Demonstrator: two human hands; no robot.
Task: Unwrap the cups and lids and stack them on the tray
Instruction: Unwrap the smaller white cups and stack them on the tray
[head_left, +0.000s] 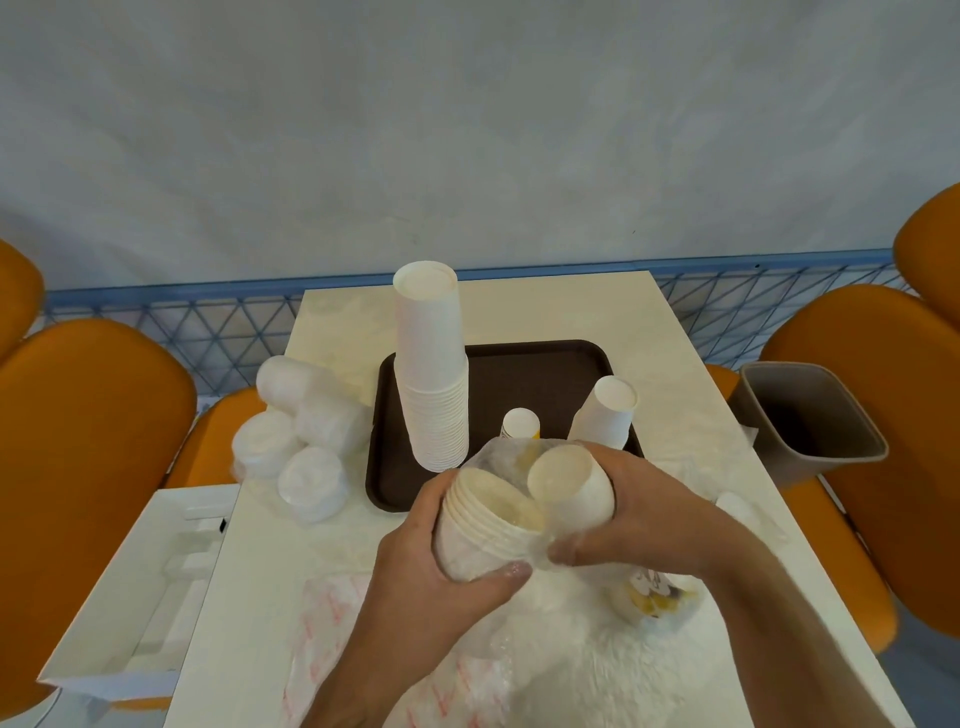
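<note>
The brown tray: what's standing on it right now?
On the brown tray stand a tall cup stack, a shorter stack and a small cup; the hands hide its near edge.

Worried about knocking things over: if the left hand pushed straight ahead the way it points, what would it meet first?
Probably the tall cup stack on the tray; the left hand holds a short cup stack just before it, though depth is unclear.

left hand (441, 561) curled round a cup stack (483, 525), right hand (623, 499) gripping a cup (569, 483) — forearms converging
</note>
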